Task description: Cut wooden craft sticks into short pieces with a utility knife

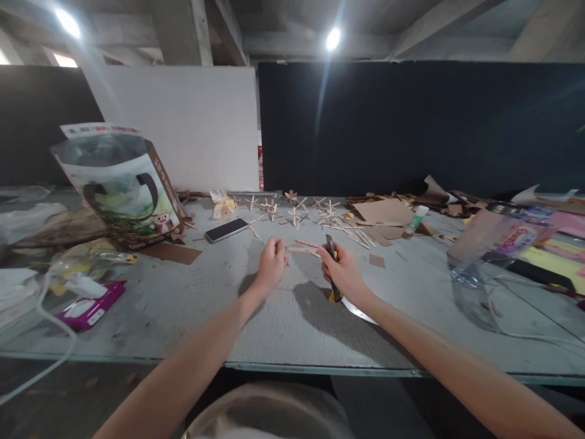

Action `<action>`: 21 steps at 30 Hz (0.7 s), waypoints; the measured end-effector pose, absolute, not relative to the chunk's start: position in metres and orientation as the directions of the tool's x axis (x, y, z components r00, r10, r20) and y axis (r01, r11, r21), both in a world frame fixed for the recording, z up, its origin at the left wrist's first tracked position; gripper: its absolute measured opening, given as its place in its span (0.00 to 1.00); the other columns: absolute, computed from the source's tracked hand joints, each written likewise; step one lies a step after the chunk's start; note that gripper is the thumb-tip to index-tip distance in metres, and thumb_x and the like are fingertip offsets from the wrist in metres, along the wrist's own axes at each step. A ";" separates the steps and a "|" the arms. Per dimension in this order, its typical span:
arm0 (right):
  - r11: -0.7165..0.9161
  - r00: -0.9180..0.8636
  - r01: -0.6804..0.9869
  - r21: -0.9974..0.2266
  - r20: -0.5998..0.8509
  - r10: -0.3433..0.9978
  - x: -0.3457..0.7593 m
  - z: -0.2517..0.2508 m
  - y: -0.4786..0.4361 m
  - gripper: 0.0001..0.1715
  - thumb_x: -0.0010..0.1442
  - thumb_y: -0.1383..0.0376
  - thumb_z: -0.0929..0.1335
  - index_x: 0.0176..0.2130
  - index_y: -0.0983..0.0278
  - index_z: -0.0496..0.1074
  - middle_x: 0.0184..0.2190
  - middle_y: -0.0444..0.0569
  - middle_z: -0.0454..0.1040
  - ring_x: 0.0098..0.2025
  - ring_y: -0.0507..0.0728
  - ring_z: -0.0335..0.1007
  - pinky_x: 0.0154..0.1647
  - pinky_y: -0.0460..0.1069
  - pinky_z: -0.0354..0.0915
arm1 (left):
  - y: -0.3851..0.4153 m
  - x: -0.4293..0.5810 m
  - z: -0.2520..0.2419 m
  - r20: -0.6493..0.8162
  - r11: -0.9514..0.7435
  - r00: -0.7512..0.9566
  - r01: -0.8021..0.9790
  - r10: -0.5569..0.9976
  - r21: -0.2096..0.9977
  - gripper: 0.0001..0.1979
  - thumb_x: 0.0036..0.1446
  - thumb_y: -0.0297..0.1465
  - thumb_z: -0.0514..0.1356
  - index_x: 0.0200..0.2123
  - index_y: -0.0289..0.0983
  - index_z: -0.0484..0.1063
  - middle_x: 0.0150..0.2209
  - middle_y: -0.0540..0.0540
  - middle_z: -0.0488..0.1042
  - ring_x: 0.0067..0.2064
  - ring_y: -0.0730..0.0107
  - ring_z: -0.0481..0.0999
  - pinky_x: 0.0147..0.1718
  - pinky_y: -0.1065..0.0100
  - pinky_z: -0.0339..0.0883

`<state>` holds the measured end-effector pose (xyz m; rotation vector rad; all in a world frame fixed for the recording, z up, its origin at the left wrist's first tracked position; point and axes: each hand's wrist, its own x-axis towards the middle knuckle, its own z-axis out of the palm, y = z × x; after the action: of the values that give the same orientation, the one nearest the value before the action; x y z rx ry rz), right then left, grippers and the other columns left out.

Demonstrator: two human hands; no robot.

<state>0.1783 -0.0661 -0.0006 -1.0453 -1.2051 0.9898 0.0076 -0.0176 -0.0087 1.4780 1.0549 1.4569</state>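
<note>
My left hand (pixel 272 263) is closed in a pinch on one end of a thin wooden stick (pixel 301 249), held just above the grey table (pixel 283 323). My right hand (pixel 340 271) is wrapped round a yellow and black utility knife (pixel 333 268), its blade end pointing up beside the other end of the stick. A second, reddish stick (pixel 307 243) lies right behind the first. Both hands are close together near the middle of the table.
Small star shapes made of sticks (pixel 295 214) and loose sticks lie behind the hands, with cardboard scraps (pixel 384 213) to the right. A phone (pixel 226 230) and a printed box (pixel 121 186) are at the left, a clear jar (pixel 484 250) at the right. A black panel (pixel 420 122) backs the table.
</note>
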 end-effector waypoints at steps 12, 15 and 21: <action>0.247 0.081 -0.063 -0.967 0.242 0.967 0.166 -0.004 -0.074 0.28 0.55 0.40 0.72 0.37 0.59 0.66 0.14 0.31 0.56 0.13 0.48 0.50 0.13 0.44 0.52 | -0.044 0.018 0.000 0.531 -0.586 0.315 0.110 0.786 0.803 0.13 0.63 0.39 0.61 0.38 0.39 0.83 0.43 0.41 0.83 0.47 0.58 0.80 0.48 0.60 0.72; 0.263 0.042 -0.058 -0.963 0.261 0.964 0.162 -0.004 -0.076 0.27 0.56 0.40 0.71 0.37 0.58 0.66 0.14 0.31 0.56 0.12 0.48 0.50 0.12 0.44 0.51 | -0.045 0.019 0.004 0.577 -0.623 0.301 0.078 0.759 0.779 0.12 0.64 0.39 0.61 0.38 0.40 0.83 0.45 0.41 0.83 0.50 0.58 0.79 0.48 0.61 0.72; 0.222 -0.044 -0.015 -0.975 0.222 0.974 0.163 -0.002 -0.077 0.24 0.58 0.43 0.71 0.36 0.57 0.62 0.14 0.30 0.55 0.13 0.48 0.49 0.12 0.43 0.50 | -0.039 0.015 0.001 0.549 -0.578 0.228 0.084 0.804 0.812 0.19 0.65 0.47 0.59 0.34 0.38 0.80 0.37 0.42 0.80 0.39 0.65 0.79 0.39 0.66 0.73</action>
<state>0.1631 -0.0774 -0.0020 -1.0133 -1.3324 1.0795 0.0153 -0.0386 0.0014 1.8465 0.8181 1.3986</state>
